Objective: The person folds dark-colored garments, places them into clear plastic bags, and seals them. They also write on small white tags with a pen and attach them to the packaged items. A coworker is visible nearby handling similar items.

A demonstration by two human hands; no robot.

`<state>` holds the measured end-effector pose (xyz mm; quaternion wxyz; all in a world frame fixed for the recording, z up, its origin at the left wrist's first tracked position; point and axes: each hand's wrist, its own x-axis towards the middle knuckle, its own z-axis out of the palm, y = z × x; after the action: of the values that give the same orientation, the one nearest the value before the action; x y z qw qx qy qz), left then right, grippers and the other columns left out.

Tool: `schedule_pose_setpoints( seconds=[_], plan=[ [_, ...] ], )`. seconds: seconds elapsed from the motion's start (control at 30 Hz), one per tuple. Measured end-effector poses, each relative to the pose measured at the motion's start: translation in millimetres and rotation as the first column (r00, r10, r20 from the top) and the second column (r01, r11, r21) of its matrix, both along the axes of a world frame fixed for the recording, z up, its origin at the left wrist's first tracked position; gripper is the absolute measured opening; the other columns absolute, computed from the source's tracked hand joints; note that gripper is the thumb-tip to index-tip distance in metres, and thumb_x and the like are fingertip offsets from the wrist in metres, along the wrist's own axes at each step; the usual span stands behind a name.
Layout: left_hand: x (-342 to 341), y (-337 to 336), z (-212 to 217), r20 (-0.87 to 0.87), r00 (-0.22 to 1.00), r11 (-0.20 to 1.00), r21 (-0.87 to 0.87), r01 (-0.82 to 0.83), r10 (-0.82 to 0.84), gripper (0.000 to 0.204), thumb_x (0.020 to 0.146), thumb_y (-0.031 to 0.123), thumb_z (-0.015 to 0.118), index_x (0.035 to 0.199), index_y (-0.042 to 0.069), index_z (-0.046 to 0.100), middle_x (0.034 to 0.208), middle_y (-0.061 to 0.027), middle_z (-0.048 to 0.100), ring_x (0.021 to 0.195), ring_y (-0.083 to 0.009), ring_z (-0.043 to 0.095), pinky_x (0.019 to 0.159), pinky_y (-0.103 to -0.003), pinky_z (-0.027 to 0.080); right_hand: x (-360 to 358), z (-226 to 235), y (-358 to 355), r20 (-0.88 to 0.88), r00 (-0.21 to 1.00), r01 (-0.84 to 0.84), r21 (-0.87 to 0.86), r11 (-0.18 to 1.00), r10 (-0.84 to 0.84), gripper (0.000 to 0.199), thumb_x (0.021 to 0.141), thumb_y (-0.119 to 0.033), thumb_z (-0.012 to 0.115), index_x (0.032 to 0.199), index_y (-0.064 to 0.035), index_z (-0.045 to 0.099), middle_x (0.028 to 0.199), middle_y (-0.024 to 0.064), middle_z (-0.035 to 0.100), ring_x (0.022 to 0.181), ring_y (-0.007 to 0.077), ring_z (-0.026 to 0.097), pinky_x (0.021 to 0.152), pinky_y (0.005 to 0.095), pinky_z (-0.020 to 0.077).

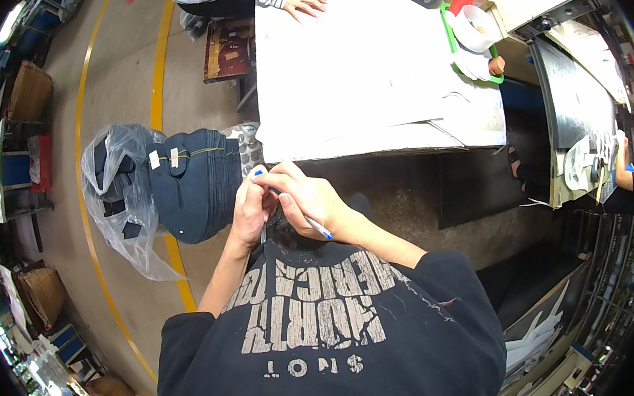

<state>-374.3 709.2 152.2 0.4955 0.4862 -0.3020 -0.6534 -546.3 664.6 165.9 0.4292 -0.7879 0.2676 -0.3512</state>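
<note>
My two hands meet in front of my chest, just short of the white table's near edge. My right hand [307,202] is closed around a slim white pen [316,225] with a blue end that points down and to the right. A bit of blue also shows at the fingertips on the far side. Against it, my left hand [249,213] is closed with its fingers curled. A thin pale strip [263,232] shows below the left fingers; what it belongs to is hidden.
Ahead stands the white-topped table [342,87], with a green tray [486,75] holding a white bowl [474,27]. A person's hand [304,2] rests on its far left. Left of me are stacked dark fabric pieces [193,187] and a clear plastic bag [138,220].
</note>
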Motion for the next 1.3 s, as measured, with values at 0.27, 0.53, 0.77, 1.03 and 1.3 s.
schedule_pose_setpoints(
  seconds=[0.27,0.53,0.77,1.03,1.3],
  plan=[
    [-14.5,-13.5,-16.3,0.018,0.989,0.986,0.088,0.145,-0.147,0.024,0.108,0.031,0.045,0.1,0.012,0.057,0.074,0.0059,0.048,0.054,-0.0017,0.038,0.046,-0.02,0.029,-18.3,-1.5,12.5,0.062,0.989,0.122,0.17,0.978,-0.134,0.039,0.101,-0.009,0.048,0.139,-0.0061,0.056,0.123,0.0182,0.062,0.095,0.0364,0.071,0.082,0.039,0.0595],
    [-12.3,-51.1,-36.4,-0.689,0.714,0.941,0.146,0.305,-0.125,0.029,0.107,0.036,0.047,0.12,0.011,0.056,0.083,-0.0023,0.049,0.053,-0.0089,0.039,0.049,-0.024,0.035,-55.9,-11.0,-0.2,0.081,0.896,0.354,0.465,0.811,-0.437,0.03,0.107,-0.012,0.046,0.129,0.0021,0.059,0.121,0.0161,0.066,0.104,0.0217,0.066,0.097,0.0352,0.0518],
    [-0.1,-66.8,-58.0,-0.865,0.466,0.979,0.201,-0.016,0.185,0.054,0.069,0.006,0.048,0.123,0.009,0.056,0.095,-0.0133,0.053,0.086,-0.0283,0.053,0.083,-0.042,0.049,-155.8,-114.7,29.7,-0.431,0.83,0.557,0.657,0.508,-0.354,0.019,0.101,-0.021,0.053,0.103,-0.0036,0.058,0.077,0.0091,0.066,0.059,0.015,0.061,0.061,0.0313,0.052],
    [-18.4,-95.3,-81.0,-0.51,0.827,0.967,0.208,-0.149,0.237,0.056,0.075,0.001,0.047,0.131,0.008,0.047,0.101,-0.0104,0.058,0.093,-0.0231,0.061,0.091,-0.038,0.057,-200.4,-268.7,137.6,-0.446,0.893,0.448,0.893,-0.039,0.05,0.05,0.091,-0.02,0.07,0.137,-0.0032,0.06,0.119,0.0118,0.074,0.102,0.0215,0.07,0.078,0.0359,0.0587],
    [-21.8,-158.3,-112.9,0.186,0.982,1.0,0.007,-0.029,0.027,0.046,0.084,-0.004,0.053,0.129,0.008,0.053,0.096,-0.0044,0.054,0.09,-0.0157,0.054,0.085,-0.028,0.048,-251.0,-178.0,143.1,-0.012,1.0,0.013,0.999,-0.052,0.019,0.055,0.094,-0.003,0.06,0.149,-0.0032,0.054,0.139,0.0058,0.066,0.115,0.0128,0.067,0.09,0.0299,0.0583]
  ],
)
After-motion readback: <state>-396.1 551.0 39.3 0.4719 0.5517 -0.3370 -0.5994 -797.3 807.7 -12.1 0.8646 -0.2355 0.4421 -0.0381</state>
